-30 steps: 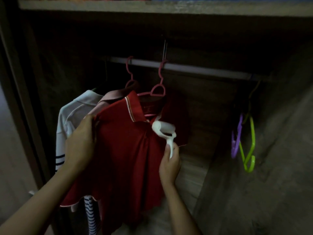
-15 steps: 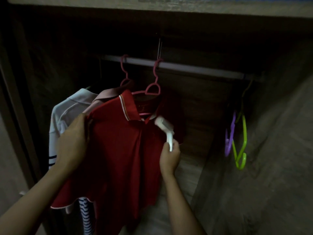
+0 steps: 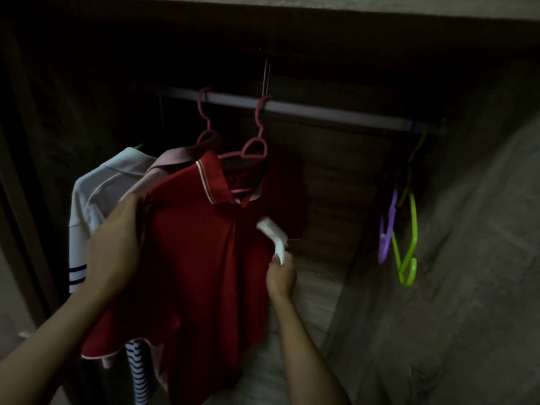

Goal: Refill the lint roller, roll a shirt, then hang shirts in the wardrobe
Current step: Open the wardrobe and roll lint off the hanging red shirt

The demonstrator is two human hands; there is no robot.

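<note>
A red polo shirt (image 3: 198, 258) hangs on a pink hanger (image 3: 254, 147) from the wardrobe rail (image 3: 336, 114). My left hand (image 3: 117, 244) grips the shirt's left shoulder and sleeve, holding the cloth out. My right hand (image 3: 280, 276) holds the handle of a white lint roller (image 3: 273, 233), whose head rests against the shirt's chest just below the collar. Behind the red shirt hang a pink shirt (image 3: 172, 156) on a second pink hanger (image 3: 206, 133) and a white shirt (image 3: 96, 194).
A purple hanger (image 3: 385, 232) and a green hanger (image 3: 407, 249) hang bare at the rail's right end, near the wardrobe's right wall (image 3: 467, 258). A striped garment (image 3: 138, 372) shows below the red shirt. A shelf board (image 3: 292, 4) spans the top.
The lint roller's head has slid down the shirt's chest from beside the collar, with my right hand following. My left hand keeps its grip on the shoulder.
</note>
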